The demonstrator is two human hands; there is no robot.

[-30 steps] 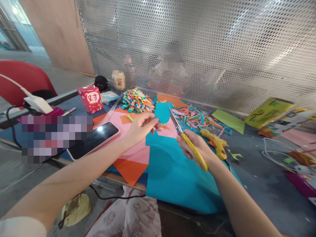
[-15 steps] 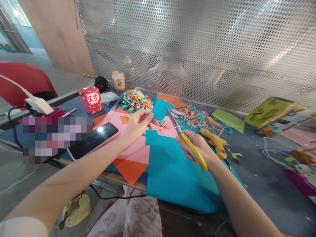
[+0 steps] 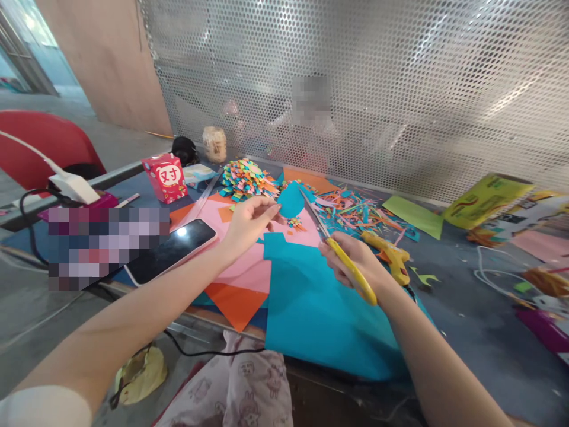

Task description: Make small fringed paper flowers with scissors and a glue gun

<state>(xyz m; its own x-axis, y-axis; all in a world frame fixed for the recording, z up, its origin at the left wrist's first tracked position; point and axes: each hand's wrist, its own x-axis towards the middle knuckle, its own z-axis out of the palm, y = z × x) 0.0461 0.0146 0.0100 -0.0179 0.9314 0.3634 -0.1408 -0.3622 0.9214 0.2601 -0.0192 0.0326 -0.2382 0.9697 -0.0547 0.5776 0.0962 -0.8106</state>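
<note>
Scissors (image 3: 340, 254) slant across the middle, their long axis running from the near-right handle to the far-left tip, and that tip meets the right side of the blue piece (image 3: 293, 200). Whether the blades have paper between them or only lie against the edge, I cannot tell.

The blue piece stands up above the pink paper (image 3: 244, 270), rounded along its lower right, with a corner at the far end. The left hand (image 3: 252, 220) is the nearer one: its grip pinches the left edge between thumb and fingers, so the piece lies just right of that grip. From the right hand (image 3: 362, 256) it lies to the far left, with the length of the blades between. The right grip is closed around the yellow handle, fingers wrapped on its left side.

So the piece sits between the two hands, held on the left and met by steel on the right. Just nearer than its lower edge, a small fringed bit (image 3: 295, 223) rests on the pink paper; the fringed ball (image 3: 246, 179) lies to the far left, the shreds (image 3: 355, 210) to the right. The blue sheet (image 3: 329, 311) spreads over the near worktop (image 3: 484, 344), below the scissors.
</note>
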